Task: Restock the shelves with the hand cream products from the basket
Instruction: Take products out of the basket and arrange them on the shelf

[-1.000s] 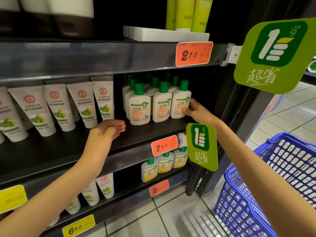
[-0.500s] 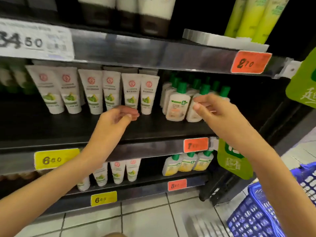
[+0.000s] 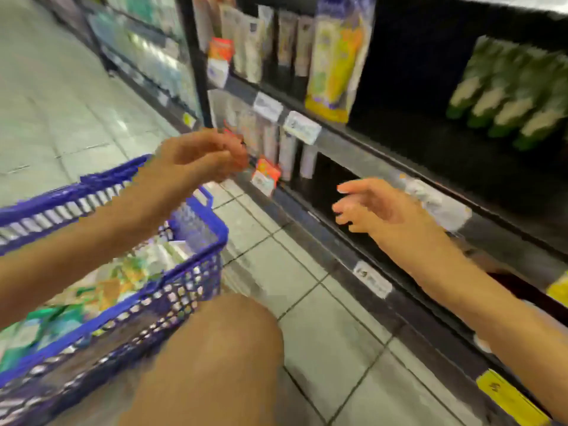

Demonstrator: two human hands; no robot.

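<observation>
Basket sits below fingers of left hand.

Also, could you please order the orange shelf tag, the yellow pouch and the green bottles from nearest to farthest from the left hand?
Measured from the left hand in the head view:
1. The orange shelf tag: just right of the fingers, on a shelf edge.
2. The yellow pouch: up and to the right, on a higher shelf.
3. The green bottles: far right.
</observation>
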